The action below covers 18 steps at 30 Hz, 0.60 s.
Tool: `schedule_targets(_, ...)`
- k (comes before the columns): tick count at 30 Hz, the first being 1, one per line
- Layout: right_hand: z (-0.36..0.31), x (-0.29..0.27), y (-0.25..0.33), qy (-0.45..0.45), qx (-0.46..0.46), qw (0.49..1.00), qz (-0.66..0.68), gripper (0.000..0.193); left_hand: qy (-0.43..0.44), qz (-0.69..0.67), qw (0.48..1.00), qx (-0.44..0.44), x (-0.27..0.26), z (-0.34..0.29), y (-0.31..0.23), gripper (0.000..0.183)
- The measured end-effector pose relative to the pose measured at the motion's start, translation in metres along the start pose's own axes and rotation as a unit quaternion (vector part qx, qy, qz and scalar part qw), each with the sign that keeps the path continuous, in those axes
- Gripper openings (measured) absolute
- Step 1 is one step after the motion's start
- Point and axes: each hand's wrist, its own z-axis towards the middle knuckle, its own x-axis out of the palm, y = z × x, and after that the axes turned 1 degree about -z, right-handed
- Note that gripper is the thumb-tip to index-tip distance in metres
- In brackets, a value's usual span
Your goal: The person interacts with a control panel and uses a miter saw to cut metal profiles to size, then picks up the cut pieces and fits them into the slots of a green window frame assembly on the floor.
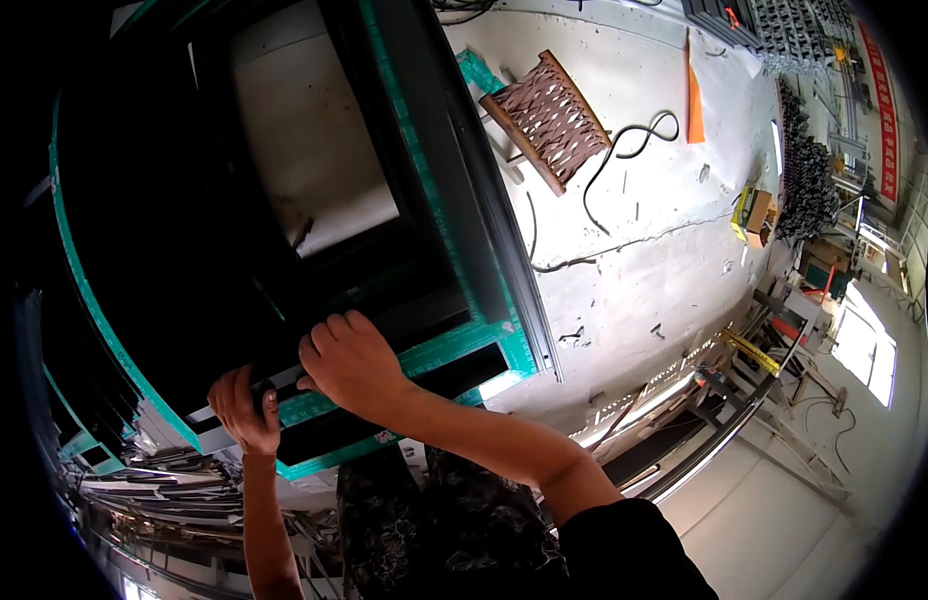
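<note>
A large dark window frame (439,350) with green protective tape (419,170) along its bars fills the left and middle of the head view. My left hand (246,412) is closed round its near bar, thumb on the near side. Just to the right, my right hand (354,365) is also closed, its fingers curled over the same bar with the knuckles up. A short dark piece of the bar shows between the two hands. Whether a thin strip lies under my fingers, I cannot tell.
A stool with a woven brown seat (549,120) stands on the pale floor (634,280) beyond the frame. Black cord (629,155) lies loose near it. Small boxes (754,217) and stacked dark profiles (806,160) are at the right. More long profiles (174,490) lie lower left.
</note>
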Motion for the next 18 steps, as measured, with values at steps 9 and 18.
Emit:
schedule_targets(9, 0.024, -0.006, 0.0, 0.025, -0.034, 0.998, -0.044, 0.036, -0.063, 0.017, 0.998, -0.016, 0.003, -0.001, -0.001, 0.053)
schedule_targets(18, 0.005, 0.007, -0.009, 0.096, 0.029, 0.995, 0.0, 0.038, 0.01, 0.001, 1.0, -0.01, 0.0, 0.006, -0.006, 0.051)
